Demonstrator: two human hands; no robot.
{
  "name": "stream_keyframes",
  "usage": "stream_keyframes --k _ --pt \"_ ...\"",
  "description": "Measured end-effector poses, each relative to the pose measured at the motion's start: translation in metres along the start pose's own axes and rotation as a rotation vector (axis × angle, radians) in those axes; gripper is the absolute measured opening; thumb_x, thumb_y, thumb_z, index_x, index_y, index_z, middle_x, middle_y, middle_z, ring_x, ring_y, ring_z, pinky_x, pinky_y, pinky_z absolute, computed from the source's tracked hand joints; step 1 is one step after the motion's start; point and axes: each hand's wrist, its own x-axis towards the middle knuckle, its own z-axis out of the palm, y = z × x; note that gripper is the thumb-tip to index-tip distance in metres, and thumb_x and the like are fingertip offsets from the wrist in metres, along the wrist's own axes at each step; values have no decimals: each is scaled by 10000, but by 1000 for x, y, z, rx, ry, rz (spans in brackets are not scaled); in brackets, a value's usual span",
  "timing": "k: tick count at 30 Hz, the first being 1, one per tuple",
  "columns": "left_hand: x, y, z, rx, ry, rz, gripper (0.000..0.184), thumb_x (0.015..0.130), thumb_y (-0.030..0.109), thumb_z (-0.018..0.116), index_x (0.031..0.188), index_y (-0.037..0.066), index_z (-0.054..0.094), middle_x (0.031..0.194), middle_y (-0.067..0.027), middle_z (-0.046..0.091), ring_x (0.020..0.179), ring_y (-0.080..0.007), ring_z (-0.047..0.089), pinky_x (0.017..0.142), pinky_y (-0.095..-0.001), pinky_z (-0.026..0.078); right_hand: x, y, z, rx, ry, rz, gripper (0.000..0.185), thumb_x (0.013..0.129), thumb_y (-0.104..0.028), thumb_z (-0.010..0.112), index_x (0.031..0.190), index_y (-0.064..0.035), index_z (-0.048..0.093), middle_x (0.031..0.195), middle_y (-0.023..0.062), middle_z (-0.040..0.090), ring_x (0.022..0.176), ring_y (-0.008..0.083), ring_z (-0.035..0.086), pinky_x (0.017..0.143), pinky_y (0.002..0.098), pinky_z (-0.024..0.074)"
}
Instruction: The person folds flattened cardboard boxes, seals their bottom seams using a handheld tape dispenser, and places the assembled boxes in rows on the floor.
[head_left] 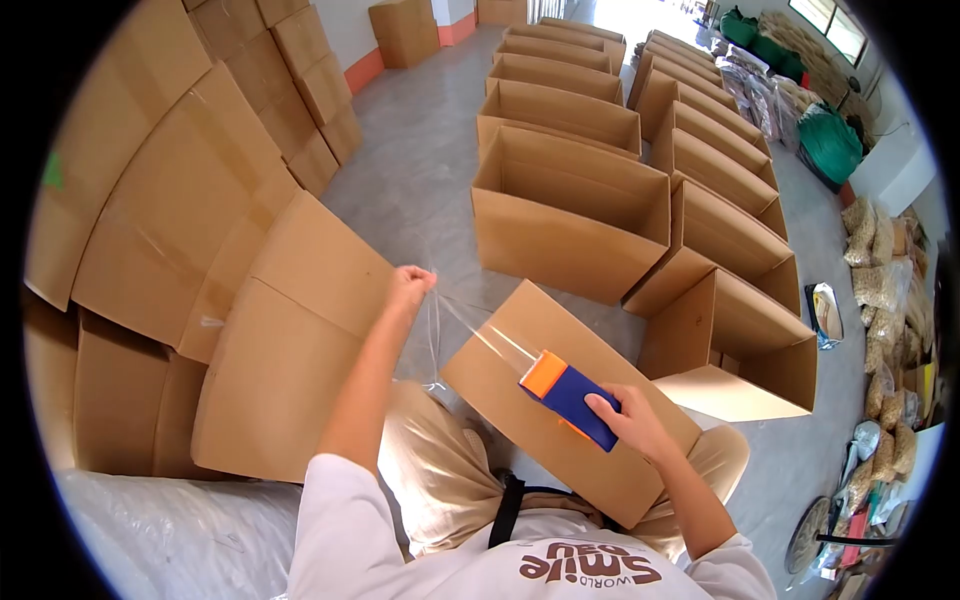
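Note:
My right hand [635,420] is wrapped round a blue and orange tape dispenser [575,395], held over a cardboard box [590,455] that lies tilted across my lap. A strip of clear packing tape [485,335] stretches from the orange end of the dispenser up to the left. Its far end is pinched between the fingers of my left hand [410,287], raised beyond the box's left corner. More thin, clear tape [435,345] dangles below that hand. The box's face toward me is closed and plain; its underside is hidden.
Two rows of open cardboard boxes [570,215] stand ahead on the grey floor [420,150]. Folded cardboard [290,320] leans close on my left, with stacked cartons [300,90] behind. Filled clear bags [880,290] line the right wall. Plastic wrap [180,530] lies at lower left.

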Motion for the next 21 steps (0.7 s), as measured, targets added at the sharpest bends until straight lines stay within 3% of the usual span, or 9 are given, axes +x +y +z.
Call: stream_keyframes --k 5,7,9,14,16,17,18,20,21 --pt "49 -72 24 182 -36 73 80 765 91 677 710 64 625 660 -31 599 609 -123 552 542 -261 440 10 2 6 -45 8 -20 351 900 -284 541 914 56 625 692 62 600 616 91 537 570 251 438" --pt "19 -97 66 578 -278 -283 109 766 148 693 781 53 641 672 -50 618 610 -159 574 555 -329 465 9 1 6 -29 75 -27 344 879 -277 559 848 58 628 651 142 604 555 180 557 541 311 440" --pt "10 -122 71 32 -699 -368 240 832 261 624 931 45 656 809 -90 666 724 -204 619 664 -392 484 10 8 7 18 82 -17 348 876 -281 562 841 59 627 640 142 600 545 178 555 533 309 438" --pt "13 -157 55 214 -438 -535 400 904 381 485 1065 44 627 992 -110 655 905 -224 614 784 -390 465 7 9 12 34 141 -101 365 872 -295 568 830 63 626 621 138 595 531 163 551 513 302 429" --pt "12 -132 57 509 -435 -336 483 928 431 427 1114 23 606 1092 -114 630 999 -227 590 852 -372 447 7 13 12 32 127 -84 373 872 -303 570 839 64 630 626 139 603 536 162 557 512 296 431" --pt "6 -90 55 752 -488 -85 525 934 452 404 1129 2 591 1146 -114 607 1047 -225 568 891 -354 433 6 14 13 37 130 -83 373 872 -303 570 839 64 630 626 139 603 536 162 557 512 296 431" --pt "-9 -60 52 760 -487 -84 525 934 452 404 1129 2 591 1146 -114 607 1047 -225 568 891 -354 433 7 14 13 66 134 -95 376 873 -305 570 829 63 631 616 139 599 528 163 550 510 295 430" --pt "-43 -11 54 40 -497 -245 700 928 578 261 1154 -7 573 1186 -125 584 1105 -258 528 943 -364 382 7 13 15 105 145 -106 378 874 -307 570 819 62 631 607 138 594 521 165 543 507 294 430" --pt "-58 -6 60 46 -500 -246 700 928 578 261 1154 -7 573 1186 -125 584 1105 -258 528 943 -364 382 7 13 14 88 140 -105 376 875 -313 571 839 56 632 628 128 602 540 157 548 518 289 434"
